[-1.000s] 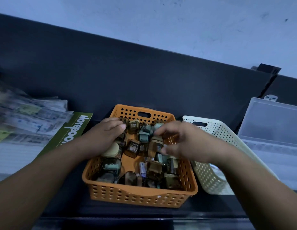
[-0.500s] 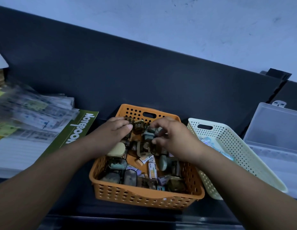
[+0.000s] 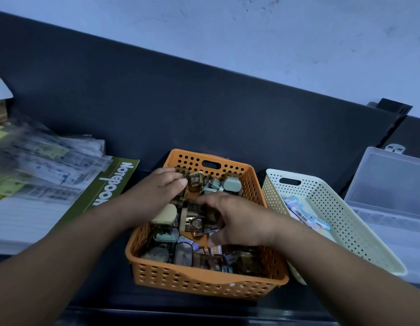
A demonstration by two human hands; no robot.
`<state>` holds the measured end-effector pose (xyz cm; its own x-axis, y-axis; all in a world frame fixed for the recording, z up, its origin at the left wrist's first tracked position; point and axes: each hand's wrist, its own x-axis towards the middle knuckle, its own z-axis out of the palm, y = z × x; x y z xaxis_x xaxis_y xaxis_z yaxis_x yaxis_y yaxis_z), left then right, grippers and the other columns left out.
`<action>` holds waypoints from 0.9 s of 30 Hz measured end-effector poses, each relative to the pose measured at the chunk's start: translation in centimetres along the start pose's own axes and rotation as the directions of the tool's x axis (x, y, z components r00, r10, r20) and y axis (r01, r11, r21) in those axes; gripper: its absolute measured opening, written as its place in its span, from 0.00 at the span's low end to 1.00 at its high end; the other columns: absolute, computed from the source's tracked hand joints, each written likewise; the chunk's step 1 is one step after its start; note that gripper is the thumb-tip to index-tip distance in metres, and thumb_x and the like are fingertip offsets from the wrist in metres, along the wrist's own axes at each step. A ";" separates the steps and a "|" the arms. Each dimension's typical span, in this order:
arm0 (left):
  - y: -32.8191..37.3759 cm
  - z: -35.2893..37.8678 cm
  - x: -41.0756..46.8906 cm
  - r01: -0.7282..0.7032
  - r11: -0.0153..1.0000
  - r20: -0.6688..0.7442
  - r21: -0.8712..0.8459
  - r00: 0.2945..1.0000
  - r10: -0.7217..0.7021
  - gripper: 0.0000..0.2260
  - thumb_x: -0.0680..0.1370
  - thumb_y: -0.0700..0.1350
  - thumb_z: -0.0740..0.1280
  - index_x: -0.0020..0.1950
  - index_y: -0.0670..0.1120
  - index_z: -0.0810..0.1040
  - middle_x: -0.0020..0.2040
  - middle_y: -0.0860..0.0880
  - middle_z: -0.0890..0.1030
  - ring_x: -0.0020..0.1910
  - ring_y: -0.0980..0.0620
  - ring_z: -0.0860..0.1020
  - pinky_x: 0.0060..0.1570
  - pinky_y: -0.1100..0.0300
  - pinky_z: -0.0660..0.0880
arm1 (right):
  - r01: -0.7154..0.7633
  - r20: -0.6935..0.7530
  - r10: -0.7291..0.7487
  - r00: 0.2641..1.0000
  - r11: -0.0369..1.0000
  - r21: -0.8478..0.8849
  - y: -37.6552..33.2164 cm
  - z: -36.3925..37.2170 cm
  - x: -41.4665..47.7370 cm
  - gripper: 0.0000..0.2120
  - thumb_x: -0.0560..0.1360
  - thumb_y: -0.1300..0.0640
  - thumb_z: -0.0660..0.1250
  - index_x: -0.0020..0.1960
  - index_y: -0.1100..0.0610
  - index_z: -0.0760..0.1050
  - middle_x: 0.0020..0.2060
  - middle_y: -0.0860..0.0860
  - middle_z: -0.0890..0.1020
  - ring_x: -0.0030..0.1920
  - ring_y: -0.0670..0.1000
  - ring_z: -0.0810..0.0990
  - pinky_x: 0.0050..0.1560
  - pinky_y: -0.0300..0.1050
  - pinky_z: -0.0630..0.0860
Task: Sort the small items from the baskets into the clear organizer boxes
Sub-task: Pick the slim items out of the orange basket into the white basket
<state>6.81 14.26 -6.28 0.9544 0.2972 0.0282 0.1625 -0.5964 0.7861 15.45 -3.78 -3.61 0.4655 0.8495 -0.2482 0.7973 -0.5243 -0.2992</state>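
Observation:
An orange perforated basket (image 3: 204, 281) sits in front of me, filled with several small brown, cream and grey cases and wrapped erasers. My left hand (image 3: 160, 192) lies over the items at the basket's back left, fingers fairly straight, touching a brown case (image 3: 196, 181). In the middle of the basket my right hand (image 3: 237, 222) reaches down, its fingers and thumb curled round a brown translucent case (image 3: 193, 223). A cream perforated basket (image 3: 321, 187) leans against the orange one on the right, holding a few wrapped items (image 3: 305, 216). A clear organizer box (image 3: 392, 184) stands open at far right.
A green notebook (image 3: 110, 184) and stacks of printed sheets (image 3: 44, 161) lie to the left. A dark panel (image 3: 204, 109) rises right behind the baskets. The shelf's front edge runs just below the orange basket.
My right hand has moved from the basket's back toward its middle and closed round a brown case. My left hand has stayed on the items at the back left.

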 end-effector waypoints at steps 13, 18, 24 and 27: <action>0.0 -0.1 -0.1 -0.002 1.000 0.005 -0.001 1.000 0.002 0.22 0.81 0.56 0.54 0.74 0.51 0.65 0.76 0.56 0.58 0.74 0.58 0.56 0.66 0.62 0.53 | 0.015 -0.353 0.112 0.929 0.941 0.339 1.1 -1.0 1.3 0.13 0.74 0.58 0.71 0.54 0.46 0.73 0.49 0.44 0.78 0.47 0.47 0.81 0.44 0.42 0.80; 0.0 0.0 0.0 -0.003 1.000 0.008 0.005 1.000 0.003 0.22 0.81 0.55 0.54 0.74 0.51 0.64 0.76 0.56 0.57 0.74 0.58 0.56 0.67 0.61 0.52 | 0.014 -0.386 0.062 0.920 0.981 0.192 1.1 -0.8 0.3 0.17 0.74 0.59 0.70 0.60 0.46 0.75 0.54 0.42 0.70 0.52 0.45 0.77 0.51 0.40 0.79; 0.0 0.0 0.1 -0.003 1.000 0.008 0.010 1.000 0.003 0.21 0.81 0.56 0.54 0.74 0.52 0.64 0.76 0.56 0.57 0.74 0.58 0.55 0.68 0.60 0.52 | 0.040 0.110 -0.019 0.994 0.981 -0.189 0.5 0.5 -0.1 0.20 0.74 0.60 0.69 0.64 0.45 0.75 0.62 0.45 0.77 0.61 0.48 0.75 0.63 0.47 0.73; 0.0 0.0 0.1 -0.005 1.000 0.013 0.018 1.000 0.005 0.21 0.81 0.55 0.54 0.74 0.51 0.64 0.76 0.56 0.57 0.74 0.58 0.55 0.68 0.61 0.52 | 0.032 0.137 -0.003 0.991 0.977 -0.213 0.6 0.3 0.0 0.29 0.72 0.63 0.71 0.69 0.44 0.70 0.66 0.45 0.73 0.64 0.48 0.72 0.64 0.46 0.72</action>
<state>6.93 14.30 -6.33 0.9584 0.2844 0.0238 0.1622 -0.6112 0.7747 15.83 -4.07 -4.07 0.4060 0.8350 -0.3714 0.8754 -0.4721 -0.1044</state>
